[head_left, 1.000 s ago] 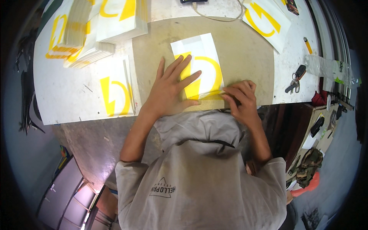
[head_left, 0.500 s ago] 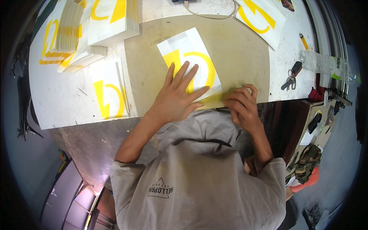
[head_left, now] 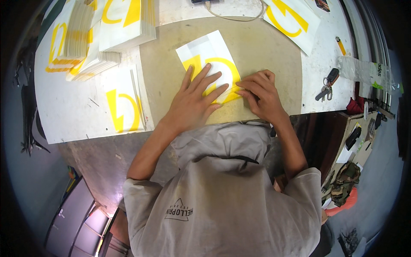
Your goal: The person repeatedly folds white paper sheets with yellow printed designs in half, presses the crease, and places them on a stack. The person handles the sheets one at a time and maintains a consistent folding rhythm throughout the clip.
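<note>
A white folded paper (head_left: 205, 46) with a large yellow print lies tilted on the brown board (head_left: 274, 51) in front of me. My left hand (head_left: 193, 98) rests flat across its lower left, fingers spread. At its lower right corner, my right hand (head_left: 262, 93) has thumb and fingertips pinched at the paper's edge. The lower end is folded up, and a yellow band shows along that fold between the hands. Part of the print is hidden under my left fingers.
Tall stacks of similar printed papers (head_left: 124, 32) stand at the far left. Another printed piece (head_left: 122, 107) lies near the left front edge, beside thin strips. A printed sheet (head_left: 293, 21), a cable (head_left: 233, 18), a yellow lighter (head_left: 340, 46) and keys (head_left: 329, 83) lie toward the right and back.
The yellow lower end of the paper has been turned upward. My right hand has moved up and left from the table's front edge to the paper's corner; my left hand has shifted slightly upward.
</note>
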The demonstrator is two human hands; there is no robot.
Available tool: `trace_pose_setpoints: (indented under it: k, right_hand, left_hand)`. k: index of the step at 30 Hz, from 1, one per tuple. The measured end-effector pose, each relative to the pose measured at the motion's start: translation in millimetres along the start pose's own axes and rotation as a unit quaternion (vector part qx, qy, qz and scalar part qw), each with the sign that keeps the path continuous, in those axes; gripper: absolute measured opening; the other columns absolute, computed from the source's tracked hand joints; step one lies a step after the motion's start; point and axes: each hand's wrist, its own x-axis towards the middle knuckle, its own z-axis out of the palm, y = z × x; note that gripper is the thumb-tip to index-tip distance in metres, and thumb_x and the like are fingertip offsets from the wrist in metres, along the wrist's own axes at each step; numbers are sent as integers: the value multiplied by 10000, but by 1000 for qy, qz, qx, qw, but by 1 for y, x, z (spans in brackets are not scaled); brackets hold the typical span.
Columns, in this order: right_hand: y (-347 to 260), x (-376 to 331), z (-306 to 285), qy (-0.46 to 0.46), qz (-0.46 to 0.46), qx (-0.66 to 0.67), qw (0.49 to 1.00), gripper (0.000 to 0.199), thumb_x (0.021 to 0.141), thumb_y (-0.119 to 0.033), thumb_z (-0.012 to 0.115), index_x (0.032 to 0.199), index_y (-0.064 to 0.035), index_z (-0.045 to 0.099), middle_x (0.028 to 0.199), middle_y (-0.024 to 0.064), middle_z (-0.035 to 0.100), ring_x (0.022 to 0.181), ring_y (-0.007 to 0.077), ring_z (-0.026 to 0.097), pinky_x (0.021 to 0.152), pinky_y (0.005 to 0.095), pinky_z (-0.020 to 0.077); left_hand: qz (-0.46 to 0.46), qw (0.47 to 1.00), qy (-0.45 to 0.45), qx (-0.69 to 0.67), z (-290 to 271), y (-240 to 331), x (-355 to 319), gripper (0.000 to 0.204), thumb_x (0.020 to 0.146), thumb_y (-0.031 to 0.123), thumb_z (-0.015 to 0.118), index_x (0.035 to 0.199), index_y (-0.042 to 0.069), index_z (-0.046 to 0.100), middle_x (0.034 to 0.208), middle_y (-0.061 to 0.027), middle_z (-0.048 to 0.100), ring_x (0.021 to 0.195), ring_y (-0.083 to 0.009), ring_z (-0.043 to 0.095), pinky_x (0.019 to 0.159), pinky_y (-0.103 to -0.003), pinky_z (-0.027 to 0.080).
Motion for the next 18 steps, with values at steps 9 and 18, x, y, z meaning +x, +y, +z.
trace_pose_setpoints:
  k: [9,18]
  right_hand:
    - [-2,-46,-19,160,204,-31,965,217,926,-22,721,1142,-47,738,1030,130,666,955,275,638,810,370,488]
    - [-23,-60,5,175,192,-62,964,287,898,-56,775,1183,-43,746,1010,130,639,887,258,610,758,358,496]
  left_hand:
    - [-28,994,23,106,18,11,-9,520,959,335,688,1471,352,597,1591,-161,419,1532,-391,310,1246,-643,227]
    - [8,999,-23,47,2,-5,4,509,971,279,667,1474,320,600,1640,-195,364,1523,-397,331,1269,-650,160]
